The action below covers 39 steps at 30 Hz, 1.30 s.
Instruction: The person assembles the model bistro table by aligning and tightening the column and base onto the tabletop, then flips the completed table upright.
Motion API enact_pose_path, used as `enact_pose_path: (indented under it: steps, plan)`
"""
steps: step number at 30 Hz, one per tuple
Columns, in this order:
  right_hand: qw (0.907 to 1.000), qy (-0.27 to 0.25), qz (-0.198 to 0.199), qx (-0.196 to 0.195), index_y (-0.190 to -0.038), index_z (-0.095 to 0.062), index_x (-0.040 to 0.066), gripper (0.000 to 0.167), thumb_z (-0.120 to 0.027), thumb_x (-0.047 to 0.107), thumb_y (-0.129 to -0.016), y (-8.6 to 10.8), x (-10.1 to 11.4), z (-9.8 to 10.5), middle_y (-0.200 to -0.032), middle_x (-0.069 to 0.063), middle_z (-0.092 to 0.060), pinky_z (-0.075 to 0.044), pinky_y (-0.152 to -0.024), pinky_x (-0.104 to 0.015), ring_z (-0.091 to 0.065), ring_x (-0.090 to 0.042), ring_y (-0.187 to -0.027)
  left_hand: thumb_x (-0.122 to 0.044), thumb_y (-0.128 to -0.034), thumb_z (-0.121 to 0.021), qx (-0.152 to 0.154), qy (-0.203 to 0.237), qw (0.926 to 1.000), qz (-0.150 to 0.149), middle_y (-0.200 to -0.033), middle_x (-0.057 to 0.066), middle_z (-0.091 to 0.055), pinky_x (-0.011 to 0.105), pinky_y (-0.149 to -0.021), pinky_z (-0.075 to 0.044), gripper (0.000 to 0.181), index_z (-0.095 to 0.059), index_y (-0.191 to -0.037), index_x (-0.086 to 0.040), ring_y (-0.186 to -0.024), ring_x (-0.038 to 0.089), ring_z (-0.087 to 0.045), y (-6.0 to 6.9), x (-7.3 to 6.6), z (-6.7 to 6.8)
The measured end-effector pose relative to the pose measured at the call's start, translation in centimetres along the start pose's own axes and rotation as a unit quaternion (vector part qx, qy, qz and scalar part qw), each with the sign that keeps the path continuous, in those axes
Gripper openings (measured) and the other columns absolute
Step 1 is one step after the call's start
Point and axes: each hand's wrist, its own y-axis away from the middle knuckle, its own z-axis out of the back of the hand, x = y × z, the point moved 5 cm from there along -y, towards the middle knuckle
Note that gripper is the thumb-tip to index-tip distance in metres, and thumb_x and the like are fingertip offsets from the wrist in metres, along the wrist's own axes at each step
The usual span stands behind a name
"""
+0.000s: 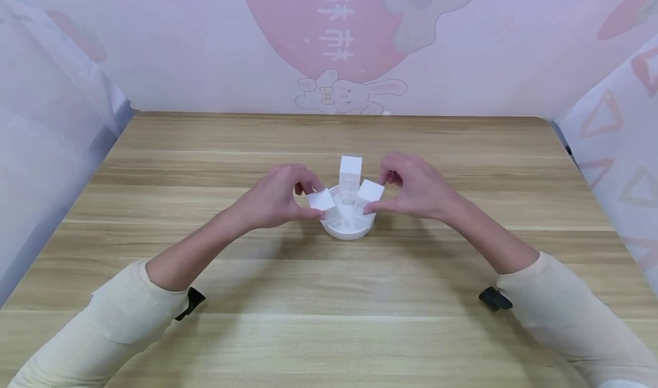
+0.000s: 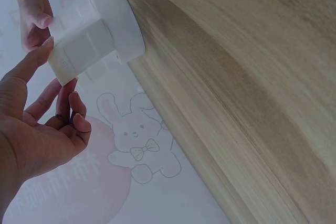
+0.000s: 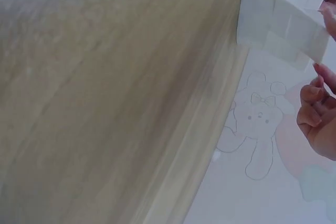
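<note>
A round white holder (image 1: 347, 235) with raised dividers stands on the wooden table, three small white boxes upright in it. My left hand (image 1: 275, 198) pinches the left box (image 1: 321, 200) between thumb and fingers near its top; the left wrist view shows this box (image 2: 79, 51) with its lower end at the holder (image 2: 126, 27). On the other side my right hand (image 1: 418, 189) pinches the right box (image 1: 370, 191), its fingertips at the upper edges. Between them, farther back, the third box (image 1: 350, 174) is touched by neither hand. Boxes and fingers hide part of the holder's inside.
The wooden table (image 1: 329, 319) reaches back to a pale pink printed backdrop (image 1: 195, 51) with a cartoon rabbit. White printed sheets hang at the left (image 1: 46, 119) and right (image 1: 617, 148). A small black piece sticks out by each sleeve cuff.
</note>
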Motion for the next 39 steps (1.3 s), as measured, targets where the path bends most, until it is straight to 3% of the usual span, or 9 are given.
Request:
enact_pose_path:
  steps: [5, 7, 10, 15, 25, 30, 34, 36, 39]
  plan:
    - [0.9972, -0.041, 0.03, 0.056, -0.123, -0.073, 0.008, 0.051, -0.093, 0.022, -0.078, 0.3, -0.3, 0.1, -0.087, -0.003, -0.055, -0.038, -0.062, -0.028, -0.047, -0.019, -0.069, -0.016, -0.0744, -0.094, 0.001, 0.001, 1.0, -0.002, -0.088, 0.007, -0.07, 0.036, -0.078, -0.048, 0.034, -0.077, -0.1, -0.001, -0.085, 0.025, -0.061, 0.0, 0.0, 0.0]
    - [0.9955, -0.047, 0.031, 0.075, -0.128, -0.073, 0.009, 0.05, -0.089, 0.018, -0.082, 0.3, -0.5, 0.1, -0.089, -0.002, -0.056, -0.037, -0.062, -0.028, -0.047, -0.02, -0.069, -0.016, -0.0746, -0.094, 0.002, 0.002, 1.0, -0.001, -0.088, 0.007, -0.07, 0.036, -0.079, -0.048, 0.033, -0.077, -0.1, -0.001, -0.086, 0.027, -0.061, 0.0, 0.0, 0.0]
    - [0.996, -0.038, 0.025, 0.077, -0.123, -0.074, 0.008, 0.044, -0.088, 0.018, -0.083, 0.4, -0.6, 0.2, -0.09, -0.003, -0.058, -0.037, -0.061, -0.027, -0.047, -0.021, -0.068, -0.016, -0.0747, -0.094, 0.004, 0.003, 1.0, 0.002, -0.088, 0.007, -0.07, 0.036, -0.079, -0.048, 0.034, -0.077, -0.1, -0.001, -0.086, 0.029, -0.061, 0.0, 0.0, 0.0]
    - [0.9989, -0.005, 0.017, 0.044, -0.099, -0.072, 0.01, 0.035, -0.093, 0.027, -0.078, 0.5, -0.4, 0.4, -0.085, -0.004, -0.059, -0.039, -0.062, -0.029, -0.048, -0.022, -0.067, -0.015, -0.0749, -0.093, 0.007, 0.0, 1.0, 0.005, -0.088, 0.007, -0.069, 0.036, -0.079, -0.047, 0.034, -0.077, -0.101, -0.001, -0.087, 0.031, -0.061, 0.0, 0.1, 0.0]
    - [0.9988, 0.049, 0.009, -0.004, -0.08, -0.061, 0.012, 0.041, -0.091, 0.039, -0.077, 1.2, 0.4, 0.1, -0.073, 0.001, -0.052, -0.04, -0.061, -0.031, -0.048, -0.017, -0.066, -0.015, -0.0744, -0.093, 0.006, 0.003, 1.0, -0.002, -0.086, 0.007, -0.069, 0.036, -0.078, -0.048, 0.033, -0.077, -0.099, -0.001, -0.085, 0.027, -0.06, 0.1, 0.0, 0.1]
    - [0.9981, 0.056, -0.011, -0.024, -0.078, -0.061, 0.011, 0.043, -0.091, 0.042, -0.075, 1.4, 0.5, 0.0, -0.07, 0.001, -0.053, -0.039, -0.061, -0.031, -0.047, -0.015, -0.065, -0.014, -0.0743, -0.093, 0.006, 0.007, 0.9999, -0.004, -0.085, 0.007, -0.069, 0.037, -0.08, -0.049, 0.033, -0.077, -0.099, -0.001, -0.085, 0.026, -0.061, 0.0, 0.1, 0.0]
    - [0.9983, 0.045, -0.032, -0.016, -0.079, -0.062, 0.011, 0.043, -0.092, 0.041, -0.074, 1.4, 0.5, 0.0, -0.072, -0.001, -0.057, -0.041, -0.063, -0.031, -0.05, -0.017, -0.067, -0.015, -0.0743, -0.094, 0.006, 0.009, 0.9999, -0.003, -0.086, 0.007, -0.069, 0.037, -0.08, -0.049, 0.033, -0.077, -0.099, -0.001, -0.085, 0.026, -0.061, 0.0, 0.0, 0.0]
    - [0.9989, 0.026, -0.039, -0.002, -0.085, -0.066, 0.01, 0.042, -0.093, 0.04, -0.074, 1.4, 0.3, -0.1, -0.076, -0.002, -0.059, -0.042, -0.064, -0.031, -0.051, -0.018, -0.068, -0.014, -0.074, -0.094, 0.007, 0.01, 0.9999, 0.0, -0.086, 0.007, -0.069, 0.037, -0.081, -0.049, 0.034, -0.077, -0.099, 0.0, -0.086, 0.026, -0.061, 0.0, 0.0, 0.0]
    - [0.9989, -0.024, -0.018, 0.037, -0.108, -0.073, 0.007, 0.043, -0.092, 0.032, -0.078, 1.4, -0.1, 0.0, -0.084, -0.003, -0.06, -0.043, -0.063, -0.031, -0.052, -0.023, -0.071, -0.015, -0.0741, -0.094, 0.008, 0.013, 0.9999, 0.001, -0.086, 0.007, -0.07, 0.037, -0.081, -0.05, 0.034, -0.077, -0.1, 0.0, -0.086, 0.026, -0.061, 0.0, 0.0, 0.0]
